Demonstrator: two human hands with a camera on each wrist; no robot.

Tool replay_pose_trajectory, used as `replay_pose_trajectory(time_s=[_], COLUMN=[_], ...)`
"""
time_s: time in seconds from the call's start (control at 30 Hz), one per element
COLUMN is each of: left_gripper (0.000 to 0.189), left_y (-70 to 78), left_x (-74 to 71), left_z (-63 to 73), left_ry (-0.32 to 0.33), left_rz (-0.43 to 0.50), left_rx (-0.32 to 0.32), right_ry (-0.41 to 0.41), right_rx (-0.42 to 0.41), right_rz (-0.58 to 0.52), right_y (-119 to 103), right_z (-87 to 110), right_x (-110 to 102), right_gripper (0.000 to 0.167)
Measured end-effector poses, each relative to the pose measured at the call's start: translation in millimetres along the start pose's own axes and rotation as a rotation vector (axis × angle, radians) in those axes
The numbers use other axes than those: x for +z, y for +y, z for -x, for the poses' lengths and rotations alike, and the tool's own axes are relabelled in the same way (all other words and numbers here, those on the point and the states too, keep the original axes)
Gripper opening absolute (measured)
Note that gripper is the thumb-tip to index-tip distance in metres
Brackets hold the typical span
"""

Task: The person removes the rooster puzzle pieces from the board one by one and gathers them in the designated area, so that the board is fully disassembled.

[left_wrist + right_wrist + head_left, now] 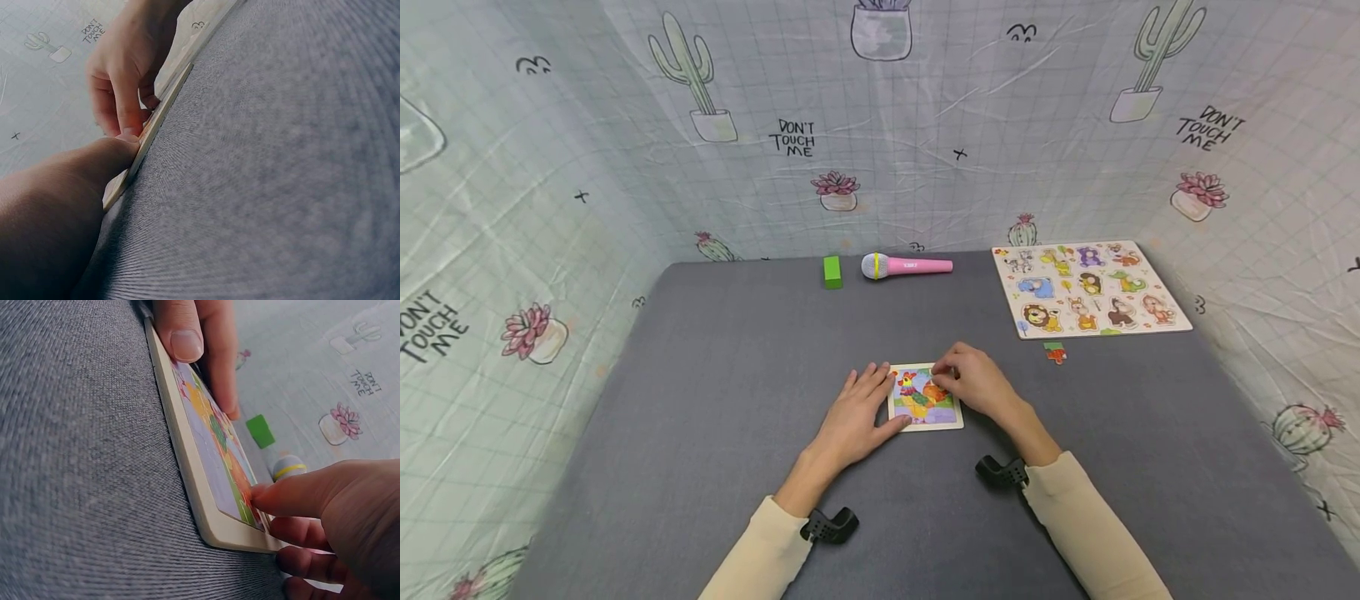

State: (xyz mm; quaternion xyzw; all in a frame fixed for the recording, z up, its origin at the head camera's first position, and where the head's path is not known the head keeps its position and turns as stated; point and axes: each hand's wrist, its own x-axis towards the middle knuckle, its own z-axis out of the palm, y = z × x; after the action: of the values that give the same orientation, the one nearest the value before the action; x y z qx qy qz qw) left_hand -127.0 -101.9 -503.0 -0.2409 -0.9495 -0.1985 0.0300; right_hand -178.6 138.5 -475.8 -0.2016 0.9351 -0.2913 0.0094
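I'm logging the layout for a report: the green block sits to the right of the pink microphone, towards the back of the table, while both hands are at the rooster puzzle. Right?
Not quite: the head view shows the green block to the left of the pink microphone. It is towards the back of the table, and the left hand and right hand are at the rooster puzzle.
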Motion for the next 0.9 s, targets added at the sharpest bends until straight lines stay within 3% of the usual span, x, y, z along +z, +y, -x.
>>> replay_pose_trajectory(time_s=[0.3,0.53,0.9], left_gripper=[0.072,0.065,0.049], left_y=[5.3,14.0,32.2], left_x=[-5.1,-4.0,-1.3], left_z=[-4.5,-9.3,-8.3], left_ry=[-0.019,0.026,0.117], left_rz=[0.014,-0.01,-0.116], left_rx=[-0.042,-0.033,0.163], right_ry=[0.011,0.04,0.045], right_rx=[0.009,0.003,0.007], right_rz=[0.004,0.001,-0.004], right_y=[-1.9,-1.2,-3.7], right_z=[0.9,1.2,2.0], right_x=[0.2,1.5,1.5], right_gripper=[0.011,0.01,0.009])
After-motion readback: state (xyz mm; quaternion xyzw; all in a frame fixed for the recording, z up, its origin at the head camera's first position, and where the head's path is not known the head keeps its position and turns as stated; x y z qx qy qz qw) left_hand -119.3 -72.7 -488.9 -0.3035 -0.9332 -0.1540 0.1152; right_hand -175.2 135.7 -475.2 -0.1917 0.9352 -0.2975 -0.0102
